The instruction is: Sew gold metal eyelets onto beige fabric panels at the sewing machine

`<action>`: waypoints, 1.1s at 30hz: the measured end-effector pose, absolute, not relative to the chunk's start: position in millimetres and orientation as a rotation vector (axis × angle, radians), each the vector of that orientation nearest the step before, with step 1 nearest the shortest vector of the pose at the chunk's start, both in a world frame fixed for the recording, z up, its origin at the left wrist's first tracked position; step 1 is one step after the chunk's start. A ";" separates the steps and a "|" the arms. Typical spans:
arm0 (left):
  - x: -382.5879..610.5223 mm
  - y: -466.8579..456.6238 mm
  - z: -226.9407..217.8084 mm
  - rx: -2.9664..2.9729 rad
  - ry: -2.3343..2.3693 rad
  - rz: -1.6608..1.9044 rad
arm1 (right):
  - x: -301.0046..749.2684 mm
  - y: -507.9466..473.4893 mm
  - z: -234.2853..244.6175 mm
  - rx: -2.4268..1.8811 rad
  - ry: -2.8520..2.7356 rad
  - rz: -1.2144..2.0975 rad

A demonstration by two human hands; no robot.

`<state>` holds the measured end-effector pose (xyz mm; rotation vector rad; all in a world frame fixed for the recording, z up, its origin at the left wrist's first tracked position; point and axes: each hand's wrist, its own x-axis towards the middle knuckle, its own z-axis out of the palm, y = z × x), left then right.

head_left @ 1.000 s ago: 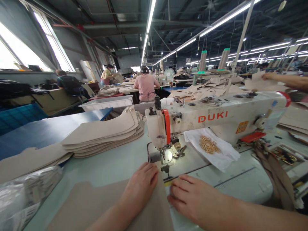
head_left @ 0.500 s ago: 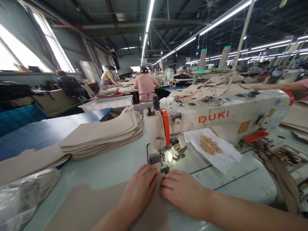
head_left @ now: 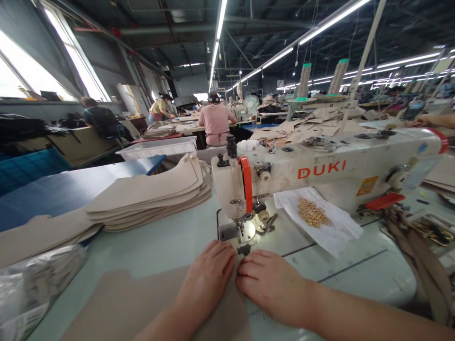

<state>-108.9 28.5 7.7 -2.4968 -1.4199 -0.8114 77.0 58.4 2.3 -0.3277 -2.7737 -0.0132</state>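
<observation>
A beige fabric panel [head_left: 142, 303] lies flat on the pale green table, its narrow end in front of the sewing machine [head_left: 284, 170]. With bent fingers pressed together, my left hand [head_left: 209, 270] grips the panel's edge. Close beside it, my right hand [head_left: 265, 279] is closed on the same edge from the right, fingertips curled under and partly hidden. Both hands are just short of the lit needle area and presser foot [head_left: 243, 229]. What lies between the fingertips is too small to make out.
Stacked beige panels [head_left: 152, 199] with metal studs stand at left, near a clear plastic bag [head_left: 39, 284]. Gold metal pieces [head_left: 312, 212] rest on a white cloth [head_left: 341, 237] under the machine arm. Brown straps [head_left: 419, 265] hang at right. Co-workers [head_left: 216, 118] sit and stand farther back.
The view has shifted slightly, with the machine appearing a little farther right. My hands hold nearly the same place on the panel.
</observation>
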 end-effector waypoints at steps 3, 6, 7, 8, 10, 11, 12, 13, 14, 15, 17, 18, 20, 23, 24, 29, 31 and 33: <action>-109.1 28.0 7.2 -2.512 -1.447 -0.807 | 76.6 58.7 1.5 -0.327 -2.770 -0.014; -109.6 27.9 5.8 -2.520 -1.474 -0.814 | 76.4 59.2 2.1 -0.335 -2.769 -0.030; -109.8 27.9 5.4 -2.520 -1.479 -0.811 | 76.3 59.3 3.1 -0.345 -2.769 -0.042; -110.1 27.8 5.1 -2.520 -1.481 -0.807 | 76.3 59.4 4.6 -0.357 -2.770 -0.058; -110.4 27.4 5.5 -2.521 -1.475 -0.808 | 76.0 59.8 8.7 -0.378 -2.776 -0.099; -110.5 27.1 6.2 -2.523 -1.475 -0.810 | 75.6 60.2 10.9 -0.383 -2.780 -0.118; -110.4 26.6 7.3 -2.525 -1.483 -0.811 | 75.2 60.7 13.1 -0.385 -2.785 -0.136; -110.3 26.1 8.8 -2.530 -1.495 -0.807 | 74.5 61.5 15.0 -0.386 -2.789 -0.151; -110.0 25.6 10.4 -2.535 -1.513 -0.799 | 73.8 62.4 16.4 -0.387 -2.791 -0.164; -109.7 25.1 12.3 -2.541 -1.533 -0.787 | 73.0 63.4 17.2 -0.390 -2.790 -0.172; -109.1 24.1 15.9 -2.561 -1.572 -0.755 | 71.4 65.5 17.1 -0.394 -2.785 -0.177; -108.9 23.6 17.5 -2.574 -1.588 -0.739 | 70.8 66.5 16.3 -0.394 -2.782 -0.176; -108.6 22.5 19.8 -2.595 -1.612 -0.719 | 69.9 67.7 14.1 -0.390 -2.777 -0.168; -108.5 19.7 20.8 -2.604 -1.632 -0.742 | 69.2 68.0 10.9 -0.388 -2.772 -0.161; -108.5 18.4 20.5 -2.601 -1.636 -0.762 | 69.0 67.7 10.2 -0.391 -2.773 -0.161; -108.4 13.4 16.7 -2.563 -1.614 -0.839 | 68.1 67.7 10.7 -0.386 -2.771 -0.203; -107.4 15.8 15.0 -2.550 -1.604 -0.853 | 69.1 70.3 12.9 -0.382 -2.782 -0.213; -105.5 21.9 13.5 -2.540 -1.583 -0.870 | 71.5 75.1 15.8 -0.389 -2.799 -0.223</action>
